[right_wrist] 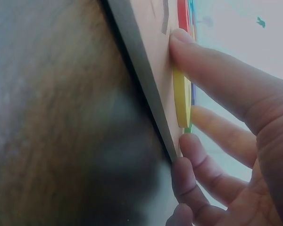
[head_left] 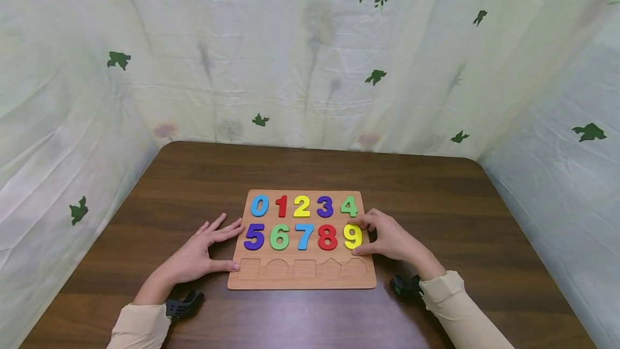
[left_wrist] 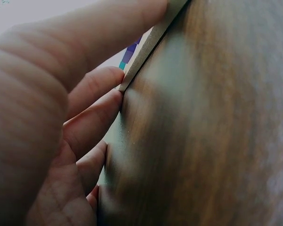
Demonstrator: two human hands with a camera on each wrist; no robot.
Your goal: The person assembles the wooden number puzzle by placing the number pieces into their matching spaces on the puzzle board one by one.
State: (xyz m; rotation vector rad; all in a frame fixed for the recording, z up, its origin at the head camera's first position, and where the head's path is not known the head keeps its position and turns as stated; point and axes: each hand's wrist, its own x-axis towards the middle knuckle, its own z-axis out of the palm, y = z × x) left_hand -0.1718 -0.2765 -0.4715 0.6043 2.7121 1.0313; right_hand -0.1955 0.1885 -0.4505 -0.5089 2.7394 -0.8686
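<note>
A wooden number board (head_left: pixel 300 283) lies on the table, holding coloured numerals 0 to 9 in two rows. My right hand (head_left: pixel 391 237) is at its right side, thumb and index finger at the lower and upper ends of the yellow number 9 (head_left: pixel 357 237), pinching it. In the right wrist view, the yellow 9 (right_wrist: pixel 181 101) stands a little proud of the board, between thumb and fingers. At the left edge, my left hand (head_left: pixel 201 252) spreads its fingers, thumb and fingertips touching the board near the purple number 5 (head_left: pixel 259 239).
The brown wooden table (head_left: pixel 310 171) extends around the board on all sides. A pale curtain (head_left: pixel 290 58) with green leaf prints hangs behind it and along both sides. Outlined shapes, including squares and an arch, run along the board's near strip.
</note>
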